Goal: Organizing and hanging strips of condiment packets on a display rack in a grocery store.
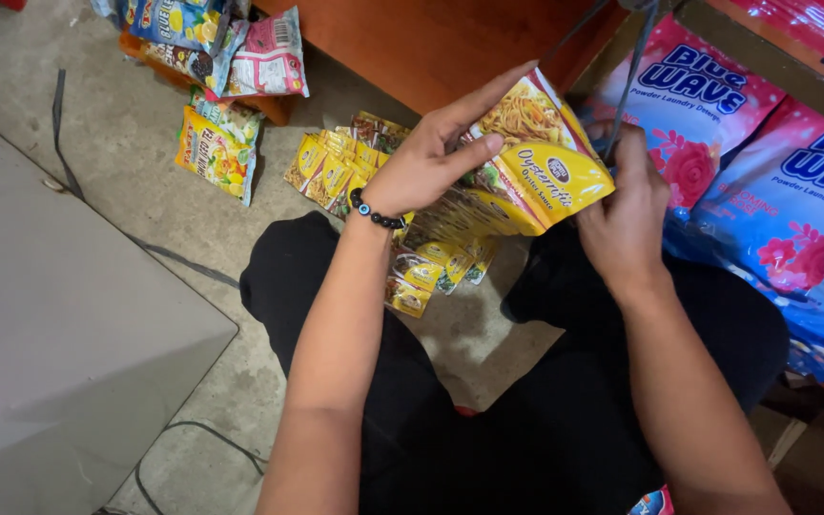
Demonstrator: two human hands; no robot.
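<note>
**Inspector A:** Item in hand: a strip of yellow sauce packets (536,157), joined end to end. The top packet is held up at chest level between the knees, its printed face toward the camera, its upper edge tilted toward the upper left. The strip's long axis runs from that packet down and to the left, trailing toward the floor.

**Inspector B:** Grip?

**Inspector A:** The left hand (426,162) is closed on the top packet, thumb across the front face, index finger stretched along the upper edge. A dark bead bracelet (374,212) sits on that wrist. The right hand (627,205) is closed on the packet's right edge; its fingertips are hidden behind the packet.

**Inspector B:** Below the hands?

**Inspector A:** The lower end of the strip lies on the concrete floor (145,162) between the person's black trousers (526,429). A second bunch of yellow packets (331,167) lies just beyond the left hand.

**Inspector B:** Surroundings?

**Inspector A:** Pink and blue detergent bags (774,191) are stacked to the right, near the right hand. A wooden shelf unit (431,38) stands ahead. Mixed snack bags (216,143) rest to the upper left, well apart. A flat grey board (50,334) lies on the left.
</note>
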